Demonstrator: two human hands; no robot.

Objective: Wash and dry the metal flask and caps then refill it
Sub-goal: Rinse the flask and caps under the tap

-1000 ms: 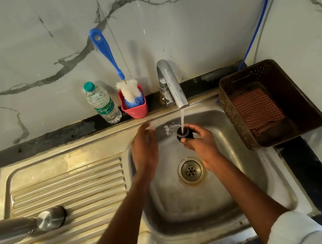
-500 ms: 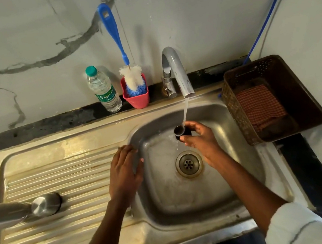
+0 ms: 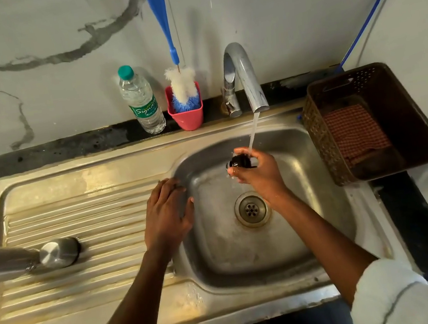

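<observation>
Right hand [image 3: 258, 173] grips the dark cap [image 3: 241, 161] under the tap [image 3: 243, 78] stream, rinsing it over the sink [image 3: 338, 229]. Left hand [image 3: 166, 212], fingers flat, rests on the sink's edge, likely bracing. Flask [image 3: 13, 262] lies on the drainboard, awaiting washing.

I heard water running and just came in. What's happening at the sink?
A person is rinsing a small dark cap, gripped in the right hand, under the stream from the tap over the sink. The left hand rests flat on the basin's left edge, holding nothing. The metal flask lies on its side on the draining board. A bottle brush stands in a pink cup behind the sink.
</observation>
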